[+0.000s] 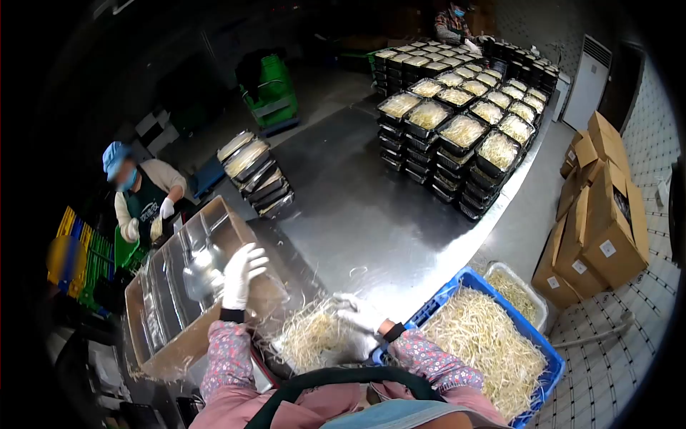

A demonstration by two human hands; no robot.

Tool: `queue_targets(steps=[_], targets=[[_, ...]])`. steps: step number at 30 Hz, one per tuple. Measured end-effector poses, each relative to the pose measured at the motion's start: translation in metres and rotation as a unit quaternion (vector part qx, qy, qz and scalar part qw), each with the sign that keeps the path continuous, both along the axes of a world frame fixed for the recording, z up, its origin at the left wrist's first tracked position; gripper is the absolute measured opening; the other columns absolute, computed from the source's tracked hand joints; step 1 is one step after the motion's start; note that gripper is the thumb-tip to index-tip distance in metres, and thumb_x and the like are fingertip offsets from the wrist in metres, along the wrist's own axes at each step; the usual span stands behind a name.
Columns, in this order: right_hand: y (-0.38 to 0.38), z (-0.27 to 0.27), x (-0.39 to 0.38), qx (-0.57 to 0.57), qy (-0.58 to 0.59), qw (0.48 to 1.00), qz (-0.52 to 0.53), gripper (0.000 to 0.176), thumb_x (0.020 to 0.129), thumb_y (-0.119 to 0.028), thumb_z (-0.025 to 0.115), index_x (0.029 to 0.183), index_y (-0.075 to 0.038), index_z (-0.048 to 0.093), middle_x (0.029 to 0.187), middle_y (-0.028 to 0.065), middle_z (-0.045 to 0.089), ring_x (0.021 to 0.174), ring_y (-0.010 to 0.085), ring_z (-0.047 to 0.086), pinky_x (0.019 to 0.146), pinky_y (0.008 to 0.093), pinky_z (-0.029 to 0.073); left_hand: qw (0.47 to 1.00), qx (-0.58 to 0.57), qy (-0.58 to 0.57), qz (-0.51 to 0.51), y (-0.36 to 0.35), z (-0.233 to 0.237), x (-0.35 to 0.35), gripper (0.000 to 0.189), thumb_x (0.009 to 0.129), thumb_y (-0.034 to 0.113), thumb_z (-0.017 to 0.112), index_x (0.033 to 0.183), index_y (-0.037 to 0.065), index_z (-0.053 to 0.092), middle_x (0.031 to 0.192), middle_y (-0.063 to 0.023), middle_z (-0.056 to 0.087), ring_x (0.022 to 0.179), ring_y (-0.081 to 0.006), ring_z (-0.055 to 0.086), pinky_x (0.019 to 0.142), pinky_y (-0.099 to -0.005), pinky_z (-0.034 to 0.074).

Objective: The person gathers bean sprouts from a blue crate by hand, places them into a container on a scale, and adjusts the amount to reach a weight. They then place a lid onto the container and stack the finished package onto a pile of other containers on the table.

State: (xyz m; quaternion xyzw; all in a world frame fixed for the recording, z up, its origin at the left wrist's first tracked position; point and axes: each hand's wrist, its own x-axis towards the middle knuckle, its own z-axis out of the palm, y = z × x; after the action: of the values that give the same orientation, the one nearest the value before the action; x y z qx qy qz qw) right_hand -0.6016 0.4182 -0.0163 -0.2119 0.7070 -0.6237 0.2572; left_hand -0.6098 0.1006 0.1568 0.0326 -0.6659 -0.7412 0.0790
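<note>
My left hand [243,277], in a white glove, is raised at the near side of a cardboard box [179,336], fingers stretched out and slightly apart. Clear plastic lids [189,275] stand in rows inside that box. My right hand [361,313], also white-gloved, hovers at the right side of a loose heap of bean sprouts [311,336], its fingers extended to the left. I see nothing held in either hand. Close to my right forearm is a blue crate [468,277] full of bean sprouts [486,343]. Whatever lies beneath the heap is mostly hidden.
Stacked black trays of sprouts [461,132] cover the far right of the metal table [336,179]. A smaller leaning stack [254,171] stands left. Cardboard boxes [593,229] line the right wall. One co-worker [146,189] is at the left, another [454,25] at the back.
</note>
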Motion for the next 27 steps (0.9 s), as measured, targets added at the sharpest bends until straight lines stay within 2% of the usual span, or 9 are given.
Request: queue_targets(steps=[2, 8, 12, 14, 16, 19, 22, 25, 27], targets=[[0.008, 0.02, 0.046, 0.242, 0.169, 0.949, 0.113, 0.053, 0.096, -0.033, 0.057, 0.144, -0.013, 0.048, 0.123, 0.0207, 0.064, 0.11, 0.0339, 0.064, 0.096, 0.0443, 0.048, 0.996, 0.023, 0.016, 0.087, -0.051, -0.006, 0.061, 0.045, 0.104, 0.03, 0.05, 0.138, -0.001, 0.05, 0.124, -0.0178, 0.063, 0.103, -0.026, 0.067, 0.086, -0.0348, 0.057], [0.003, 0.016, 0.103, 0.295, 0.24, 0.917, 0.12, 0.05, 0.09, -0.042, 0.06, 0.13, -0.013, 0.06, 0.115, 0.0182, 0.068, 0.108, 0.0358, 0.064, 0.095, 0.0446, 0.047, 0.938, -0.046, -0.014, 0.344, -0.123, -0.014, 0.226, 0.049, 0.098, 0.019, 0.062, 0.14, -0.001, 0.049, 0.131, -0.0123, 0.062, 0.104, -0.0155, 0.065, 0.087, -0.0286, 0.052], [0.009, -0.01, 0.118, 0.346, 0.323, 0.879, 0.048, 0.037, 0.087, -0.033, 0.068, 0.119, -0.016, 0.066, 0.104, 0.0104, 0.072, 0.103, 0.0301, 0.065, 0.101, 0.0513, 0.041, 0.849, -0.197, 0.036, 0.489, -0.164, -0.043, 0.333, 0.054, 0.093, 0.013, 0.069, 0.14, -0.002, 0.049, 0.147, -0.0163, 0.048, 0.134, -0.0245, 0.046, 0.11, -0.0373, 0.039], [0.012, -0.021, 0.121, 0.317, 0.398, 0.86, 0.045, 0.038, 0.088, -0.03, 0.066, 0.122, -0.015, 0.064, 0.101, 0.0098, 0.072, 0.098, 0.0301, 0.066, 0.102, 0.0543, 0.038, 0.71, -0.356, -0.038, 0.606, -0.178, -0.041, 0.395, 0.072, 0.084, 0.026, 0.077, 0.144, 0.0, 0.045, 0.153, -0.0197, 0.037, 0.142, -0.0341, 0.034, 0.115, -0.0438, 0.031], [0.012, -0.024, 0.117, 0.302, 0.397, 0.863, 0.073, 0.038, 0.088, -0.027, 0.067, 0.123, -0.012, 0.066, 0.102, 0.0128, 0.072, 0.094, 0.032, 0.068, 0.096, 0.0439, 0.046, 0.553, -0.476, -0.142, 0.668, -0.191, -0.046, 0.458, 0.09, 0.077, 0.035, 0.082, 0.148, 0.001, 0.039, 0.155, -0.0228, 0.031, 0.145, -0.0412, 0.023, 0.119, -0.0475, 0.024], [0.007, -0.033, 0.116, 0.32, 0.328, 0.888, 0.031, 0.037, 0.089, -0.023, 0.069, 0.122, -0.008, 0.067, 0.106, 0.0154, 0.072, 0.094, 0.0339, 0.069, 0.084, 0.042, 0.054, 0.441, -0.495, -0.269, 0.698, -0.205, -0.051, 0.538, 0.116, 0.07, 0.05, 0.083, 0.155, 0.001, 0.021, 0.162, -0.0231, 0.013, 0.149, -0.0456, 0.007, 0.12, -0.0561, 0.012], [0.009, -0.042, 0.113, 0.321, 0.332, 0.886, 0.034, 0.035, 0.091, -0.025, 0.067, 0.121, -0.008, 0.067, 0.109, 0.0161, 0.072, 0.096, 0.0334, 0.069, 0.085, 0.0415, 0.054, 0.473, -0.526, -0.389, 0.591, -0.218, -0.078, 0.583, 0.114, 0.072, 0.053, 0.079, 0.155, 0.001, 0.021, 0.162, -0.0228, 0.016, 0.149, -0.0457, 0.008, 0.119, -0.0573, 0.013], [0.009, -0.039, 0.112, 0.343, 0.321, 0.882, 0.039, 0.031, 0.092, -0.025, 0.065, 0.118, -0.009, 0.069, 0.107, 0.0163, 0.072, 0.096, 0.0333, 0.07, 0.084, 0.0413, 0.054, 0.614, -0.445, -0.508, 0.408, -0.22, -0.103, 0.579, 0.08, 0.086, 0.055, 0.065, 0.142, 0.003, 0.044, 0.151, -0.0175, 0.041, 0.143, -0.0414, 0.03, 0.117, -0.0572, 0.022], [0.012, -0.043, 0.111, 0.335, 0.318, 0.887, 0.034, 0.03, 0.091, -0.024, 0.067, 0.117, -0.01, 0.069, 0.104, 0.0147, 0.073, 0.094, 0.0318, 0.071, 0.083, 0.0401, 0.055, 0.596, -0.455, -0.54, 0.382, -0.234, -0.153, 0.582, 0.064, 0.093, 0.05, 0.055, 0.139, 0.006, 0.049, 0.145, -0.0147, 0.05, 0.139, -0.0388, 0.038, 0.116, -0.0567, 0.023]])
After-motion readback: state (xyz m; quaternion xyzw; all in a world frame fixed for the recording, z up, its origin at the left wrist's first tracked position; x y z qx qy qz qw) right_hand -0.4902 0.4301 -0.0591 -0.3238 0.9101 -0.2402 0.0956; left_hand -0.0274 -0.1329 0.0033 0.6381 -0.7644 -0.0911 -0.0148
